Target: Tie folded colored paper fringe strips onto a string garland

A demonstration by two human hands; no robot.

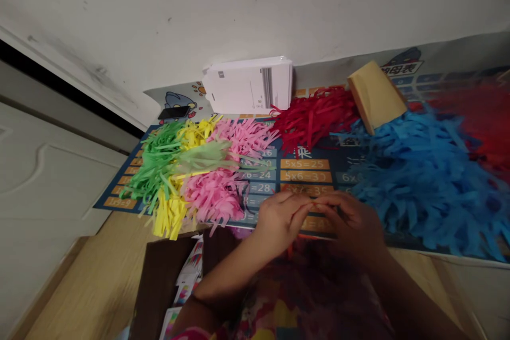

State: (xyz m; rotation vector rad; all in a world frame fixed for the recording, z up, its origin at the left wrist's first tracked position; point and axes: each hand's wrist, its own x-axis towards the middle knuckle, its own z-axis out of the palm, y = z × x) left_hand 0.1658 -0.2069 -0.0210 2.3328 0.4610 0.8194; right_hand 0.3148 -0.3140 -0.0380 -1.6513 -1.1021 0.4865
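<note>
My left hand and my right hand meet at the fingertips above the front edge of the table. Both are closed in a pinch, thumb against forefinger. A tiny reddish bit shows where the fingertips touch, too small to name. To the left lie bundles of paper strips: pink, yellow and green, with a pale green bundle across them. A dark red bundle lies behind my hands. On the right spreads a large heap of blue paper strips, closest to my right hand.
A stack of white printed cards or packs leans near the wall. A tan paper piece rests by the blue heap, and more red strips lie far right. A dark phone-like object lies back left. Below stands a brown box.
</note>
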